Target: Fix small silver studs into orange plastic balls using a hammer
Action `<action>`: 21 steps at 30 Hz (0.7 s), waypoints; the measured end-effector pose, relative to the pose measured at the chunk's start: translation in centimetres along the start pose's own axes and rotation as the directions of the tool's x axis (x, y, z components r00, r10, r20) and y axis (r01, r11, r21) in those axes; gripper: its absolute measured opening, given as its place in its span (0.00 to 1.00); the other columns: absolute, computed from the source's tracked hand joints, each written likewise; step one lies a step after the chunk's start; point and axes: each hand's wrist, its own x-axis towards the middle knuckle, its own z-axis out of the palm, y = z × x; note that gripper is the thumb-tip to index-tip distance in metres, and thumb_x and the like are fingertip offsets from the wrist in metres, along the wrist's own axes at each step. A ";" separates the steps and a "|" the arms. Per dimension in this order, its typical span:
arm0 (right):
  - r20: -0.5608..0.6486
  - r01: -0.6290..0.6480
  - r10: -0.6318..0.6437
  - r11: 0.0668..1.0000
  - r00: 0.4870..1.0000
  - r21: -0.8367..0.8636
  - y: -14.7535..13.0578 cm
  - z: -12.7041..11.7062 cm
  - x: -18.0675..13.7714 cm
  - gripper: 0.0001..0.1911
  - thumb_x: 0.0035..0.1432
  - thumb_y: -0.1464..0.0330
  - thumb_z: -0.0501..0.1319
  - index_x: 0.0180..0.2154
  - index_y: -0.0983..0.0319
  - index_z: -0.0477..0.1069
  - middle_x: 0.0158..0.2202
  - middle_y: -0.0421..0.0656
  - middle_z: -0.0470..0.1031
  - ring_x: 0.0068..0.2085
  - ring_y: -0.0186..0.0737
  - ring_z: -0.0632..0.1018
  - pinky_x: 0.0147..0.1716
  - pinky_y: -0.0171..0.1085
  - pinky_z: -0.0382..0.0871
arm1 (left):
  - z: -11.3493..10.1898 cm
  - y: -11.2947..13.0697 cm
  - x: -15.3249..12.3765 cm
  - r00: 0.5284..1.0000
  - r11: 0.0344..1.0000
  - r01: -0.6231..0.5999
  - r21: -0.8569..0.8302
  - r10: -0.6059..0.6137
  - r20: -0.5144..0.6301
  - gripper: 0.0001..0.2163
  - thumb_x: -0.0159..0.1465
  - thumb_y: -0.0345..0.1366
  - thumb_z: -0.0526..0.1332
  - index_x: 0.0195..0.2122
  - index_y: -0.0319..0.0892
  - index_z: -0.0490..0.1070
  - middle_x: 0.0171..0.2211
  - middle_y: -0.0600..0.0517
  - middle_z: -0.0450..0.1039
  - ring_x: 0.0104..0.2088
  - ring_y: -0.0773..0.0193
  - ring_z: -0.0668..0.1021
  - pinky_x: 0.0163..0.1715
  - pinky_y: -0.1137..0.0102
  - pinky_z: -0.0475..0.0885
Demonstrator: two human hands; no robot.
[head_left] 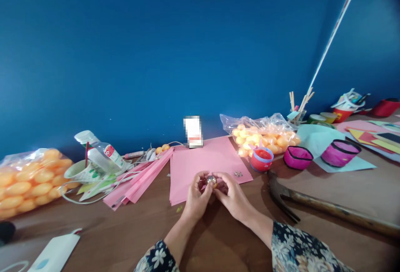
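Note:
Both my hands meet over the near edge of a stack of pink paper sheets (203, 159) on the brown table (131, 230). My left hand (196, 195) and my right hand (229, 193) pinch a small round shiny object (211, 179) between their fingertips. A few small metal bits (238, 174) lie on the pink paper just right of my hands. My sleeves are dark with a floral print.
A hammer (281, 193) lies to the right of my hands. Bags of orange balls sit at the far left (28, 180) and behind the paper (265, 134). A red cup (261, 159), two magenta cups (298, 157), a tipped plastic bottle (100, 151) and pink paper strips (140, 180) are around.

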 end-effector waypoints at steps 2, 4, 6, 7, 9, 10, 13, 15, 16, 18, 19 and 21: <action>-0.024 0.018 -0.018 1.000 1.000 -0.021 0.0 0.0 0.0 0.17 0.50 0.66 0.60 0.44 0.58 0.66 0.42 0.46 0.72 0.38 0.42 0.75 0.40 0.41 0.70 | 0.0 0.2 0.0 0.999 1.000 -0.023 0.020 0.022 0.027 0.13 0.56 0.39 0.59 0.41 0.40 0.66 0.37 0.47 0.73 0.38 0.62 0.76 0.40 0.68 0.72; -0.040 0.035 -0.036 0.999 0.999 -0.033 -0.1 -0.1 0.0 0.16 0.51 0.65 0.59 0.44 0.59 0.67 0.41 0.45 0.72 0.38 0.41 0.75 0.40 0.40 0.70 | 0.1 0.5 -0.1 0.998 0.999 -0.036 0.026 0.034 0.045 0.13 0.56 0.39 0.59 0.41 0.39 0.67 0.38 0.47 0.73 0.39 0.61 0.76 0.41 0.67 0.71; -0.043 0.048 -0.050 0.998 0.998 -0.043 -0.1 -0.1 0.0 0.15 0.51 0.66 0.59 0.43 0.58 0.67 0.41 0.45 0.71 0.38 0.41 0.74 0.39 0.40 0.70 | 0.1 0.6 -0.2 0.998 0.999 -0.038 0.021 0.037 0.051 0.13 0.56 0.38 0.60 0.41 0.39 0.67 0.38 0.47 0.73 0.39 0.61 0.76 0.41 0.67 0.71; -0.043 0.052 -0.054 0.997 0.998 -0.050 -0.2 -0.1 0.0 0.15 0.51 0.66 0.59 0.43 0.58 0.67 0.41 0.45 0.71 0.38 0.41 0.74 0.38 0.39 0.70 | 0.2 0.6 -0.2 0.998 0.999 -0.039 0.018 0.038 0.052 0.13 0.56 0.38 0.60 0.41 0.39 0.67 0.37 0.47 0.73 0.38 0.62 0.76 0.41 0.67 0.71; -0.032 0.054 -0.056 0.996 0.998 -0.064 -0.2 -0.1 0.0 0.15 0.51 0.67 0.59 0.43 0.58 0.67 0.40 0.45 0.71 0.37 0.41 0.74 0.37 0.39 0.70 | 0.1 0.6 -0.3 0.998 0.999 -0.033 0.006 0.033 0.053 0.12 0.56 0.38 0.60 0.40 0.38 0.67 0.36 0.47 0.73 0.38 0.62 0.76 0.41 0.67 0.71; -0.026 0.052 -0.054 0.996 0.998 -0.067 -0.2 -0.1 0.0 0.15 0.51 0.67 0.59 0.43 0.58 0.67 0.40 0.45 0.72 0.37 0.40 0.74 0.37 0.39 0.70 | 0.1 0.6 -0.3 0.998 1.000 -0.030 0.001 0.029 0.049 0.12 0.56 0.37 0.60 0.40 0.38 0.66 0.36 0.47 0.73 0.38 0.62 0.76 0.41 0.67 0.71; -0.008 0.043 -0.043 0.998 0.999 -0.056 -0.1 -0.1 0.0 0.15 0.51 0.67 0.59 0.43 0.58 0.66 0.39 0.45 0.72 0.36 0.41 0.74 0.36 0.39 0.70 | 0.1 0.5 -0.3 1.000 1.000 -0.019 0.015 0.018 0.023 0.12 0.55 0.37 0.60 0.40 0.38 0.66 0.35 0.47 0.73 0.38 0.62 0.76 0.40 0.67 0.71; -0.004 0.029 -0.029 0.999 1.000 -0.042 0.0 -0.1 0.0 0.17 0.50 0.67 0.60 0.44 0.59 0.66 0.39 0.45 0.72 0.36 0.41 0.74 0.36 0.40 0.70 | 0.2 0.4 -0.3 1.000 1.000 -0.006 0.028 0.006 0.011 0.12 0.55 0.37 0.61 0.39 0.38 0.66 0.34 0.48 0.74 0.37 0.63 0.76 0.39 0.68 0.71; -0.001 0.018 -0.018 0.999 1.000 -0.037 0.0 -0.1 0.1 0.17 0.50 0.67 0.60 0.44 0.59 0.66 0.40 0.45 0.72 0.36 0.42 0.74 0.37 0.41 0.70 | 0.2 0.5 -0.3 1.000 1.000 -0.003 0.026 0.003 0.008 0.12 0.55 0.37 0.61 0.39 0.38 0.67 0.34 0.48 0.74 0.36 0.63 0.76 0.38 0.69 0.71; 0.004 -0.010 0.010 0.999 1.000 -0.031 0.0 -0.1 0.1 0.18 0.49 0.66 0.60 0.45 0.59 0.66 0.40 0.45 0.73 0.37 0.43 0.74 0.38 0.42 0.69 | 0.2 0.5 -0.3 1.000 1.000 -0.005 0.019 0.004 0.030 0.13 0.55 0.37 0.61 0.40 0.39 0.67 0.35 0.48 0.74 0.36 0.63 0.77 0.39 0.68 0.71; 0.011 -0.021 0.022 0.999 1.000 -0.028 0.0 -0.2 0.1 0.18 0.49 0.66 0.61 0.44 0.58 0.66 0.39 0.45 0.73 0.36 0.43 0.74 0.38 0.42 0.69 | 0.2 0.5 -0.3 0.999 1.000 -0.011 0.016 0.010 0.038 0.13 0.55 0.38 0.60 0.40 0.39 0.67 0.35 0.48 0.74 0.36 0.62 0.77 0.39 0.68 0.71; 0.032 -0.034 0.035 0.999 0.999 -0.019 0.0 -0.2 0.1 0.17 0.50 0.65 0.61 0.44 0.58 0.66 0.39 0.45 0.73 0.36 0.43 0.74 0.38 0.42 0.69 | 0.2 0.5 -0.3 0.999 1.000 -0.019 0.019 0.019 0.035 0.13 0.56 0.38 0.60 0.41 0.39 0.67 0.36 0.47 0.74 0.37 0.62 0.77 0.39 0.68 0.71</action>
